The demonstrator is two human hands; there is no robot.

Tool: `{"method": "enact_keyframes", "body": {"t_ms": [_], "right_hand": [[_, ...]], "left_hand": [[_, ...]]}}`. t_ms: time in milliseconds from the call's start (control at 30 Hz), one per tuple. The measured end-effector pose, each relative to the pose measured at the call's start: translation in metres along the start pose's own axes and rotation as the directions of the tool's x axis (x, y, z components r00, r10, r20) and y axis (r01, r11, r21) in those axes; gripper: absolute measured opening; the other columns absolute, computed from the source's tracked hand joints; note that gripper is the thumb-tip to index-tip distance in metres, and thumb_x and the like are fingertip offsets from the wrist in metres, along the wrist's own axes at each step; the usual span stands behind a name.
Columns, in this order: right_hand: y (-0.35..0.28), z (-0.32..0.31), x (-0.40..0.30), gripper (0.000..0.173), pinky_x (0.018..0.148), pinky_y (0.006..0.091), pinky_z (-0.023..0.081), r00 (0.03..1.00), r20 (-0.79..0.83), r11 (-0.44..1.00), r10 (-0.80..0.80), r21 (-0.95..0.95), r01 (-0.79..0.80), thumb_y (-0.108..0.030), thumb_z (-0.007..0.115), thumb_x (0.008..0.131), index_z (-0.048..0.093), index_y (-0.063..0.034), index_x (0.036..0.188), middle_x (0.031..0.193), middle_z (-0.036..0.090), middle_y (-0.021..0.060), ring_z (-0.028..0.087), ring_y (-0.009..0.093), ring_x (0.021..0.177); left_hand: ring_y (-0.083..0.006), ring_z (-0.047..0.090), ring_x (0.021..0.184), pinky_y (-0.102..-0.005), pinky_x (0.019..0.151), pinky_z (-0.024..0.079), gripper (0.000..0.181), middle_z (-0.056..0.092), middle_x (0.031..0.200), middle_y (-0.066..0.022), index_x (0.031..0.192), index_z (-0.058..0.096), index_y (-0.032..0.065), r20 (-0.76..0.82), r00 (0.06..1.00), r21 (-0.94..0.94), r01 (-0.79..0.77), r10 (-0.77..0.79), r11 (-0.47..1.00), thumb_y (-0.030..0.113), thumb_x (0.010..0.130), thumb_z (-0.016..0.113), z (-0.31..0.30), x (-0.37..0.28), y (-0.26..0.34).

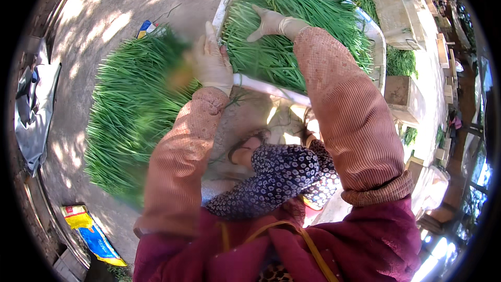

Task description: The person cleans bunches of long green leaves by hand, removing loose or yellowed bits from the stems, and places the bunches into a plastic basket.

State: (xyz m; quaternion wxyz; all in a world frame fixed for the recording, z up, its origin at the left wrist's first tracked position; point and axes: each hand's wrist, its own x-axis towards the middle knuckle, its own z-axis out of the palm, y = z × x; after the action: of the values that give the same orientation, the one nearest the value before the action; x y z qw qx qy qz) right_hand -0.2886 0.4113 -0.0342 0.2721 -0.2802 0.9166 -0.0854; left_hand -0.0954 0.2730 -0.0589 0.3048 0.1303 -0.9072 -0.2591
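Observation:
Long green leafy stalks, perhaps garlic chives (274, 58), fill a white-rimmed crate (270, 92) in front of me. My right hand (268, 24), in a pale glove, rests over them with thumb and fingers spread. At the crate's near left corner is my left hand (213, 60), gloved too, its fingers extended and close to the rim; whether it touches the rim is unclear. A large pile of the same greens (129, 113) lies on the ground left of my left forearm. Part of the view near my left hand is blurred.
Pale plastic crates (395, 15) and more greens (401, 62) stand along the right. A blue and yellow printed bag (96, 239) lies at the lower left. Grey sheeting (37, 113) is at the far left. My sandalled foot (246, 149) is below the crate.

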Motion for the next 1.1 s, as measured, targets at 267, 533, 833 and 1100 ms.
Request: {"method": "enact_keyframes", "body": {"t_ms": [267,533,833,1100], "right_hand": [[-0.014,-0.004,-0.014,0.110,0.098,0.0384,0.045,0.998,-0.066,0.999,-0.012,-0.042,0.009,-0.043,0.082,0.061,0.027,-0.0059,0.148,0.127,0.057,0.0234,0.058,0.036,0.113],[-0.061,0.056,-0.091,0.101,0.082,0.0422,0.046,0.796,-0.601,0.984,-0.076,-0.172,-0.036,-0.029,0.081,0.063,0.029,-0.0175,0.148,0.097,0.062,0.0120,0.061,0.030,0.091],[-0.075,0.002,-0.076,0.096,0.098,0.0386,0.043,0.990,-0.139,0.967,-0.001,-0.253,-0.034,-0.057,0.082,0.057,0.051,-0.0100,0.135,0.126,0.058,0.0135,0.056,0.031,0.116],[-0.011,0.002,-0.092,0.070,0.095,0.0338,0.045,0.986,-0.164,0.800,0.028,0.595,0.076,-0.041,0.084,0.065,0.063,-0.0015,0.119,0.116,0.065,0.0160,0.061,0.028,0.104]], "left_hand": [[-0.0241,0.056,0.110,-0.0399,0.094,0.036,0.065,0.061,0.122,-0.0073,0.149,0.031,0.0143,-0.059,0.998,-0.066,0.015,-0.019,0.998,0.010,0.089,0.057,0.011,-0.001,-0.006],[-0.0089,0.053,0.095,-0.0250,0.082,0.044,0.047,0.058,0.119,0.0017,0.138,0.045,0.0098,-0.159,0.987,-0.115,0.003,-0.021,0.993,0.018,0.094,0.057,0.012,0.003,-0.003],[-0.0037,0.050,0.085,-0.0153,0.068,0.044,0.035,0.061,0.118,0.0028,0.126,0.057,0.0051,-0.020,0.924,-0.762,0.232,-0.381,0.604,0.025,0.097,0.056,0.031,0.002,-0.011],[-0.0166,0.057,0.099,-0.0325,0.087,0.044,0.048,0.061,0.121,-0.0035,0.141,0.046,0.0184,0.037,0.946,-0.496,0.298,-0.323,0.816,0.024,0.095,0.056,-0.002,0.005,0.013]]}}
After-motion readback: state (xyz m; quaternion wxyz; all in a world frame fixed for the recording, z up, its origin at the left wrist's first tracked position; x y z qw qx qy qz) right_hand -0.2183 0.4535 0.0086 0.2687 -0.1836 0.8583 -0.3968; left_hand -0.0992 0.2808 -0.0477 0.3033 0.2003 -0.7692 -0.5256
